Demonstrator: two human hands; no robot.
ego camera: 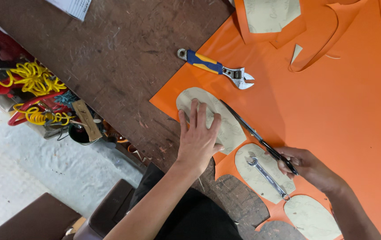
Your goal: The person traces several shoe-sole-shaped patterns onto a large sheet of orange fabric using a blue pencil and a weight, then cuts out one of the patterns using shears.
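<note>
At the bottom centre of the frame, the left hand (198, 135) lies flat with fingers spread, its grip unclosed, pressing down on a beige paper pattern (212, 116) shaped like a shoe sole. That pattern rests on the near-left corner of a large orange sheet (346, 111) that covers the right half of the dark, scratched worktop (110, 58). At the lower right, the right hand (308, 166) has its grip closed around the handles of black scissors (257, 133), whose long blades point toward the upper left and run just along the right edge of the held pattern. Just beside the right hand, a second beige pattern (261, 178) lies on the orange sheet with a small silver spanner (267, 176) resting on top of it. A third pattern (312, 218) lies at the bottom edge of the frame. Farther up, at centre, an adjustable wrench (217, 67) with a blue and yellow handle lies across the sheet's edge. At the top right, cut orange pieces and another beige pattern (270, 13) lie. At the left, below the worktop edge, coiled yellow hose (33, 78) is visible.
</note>
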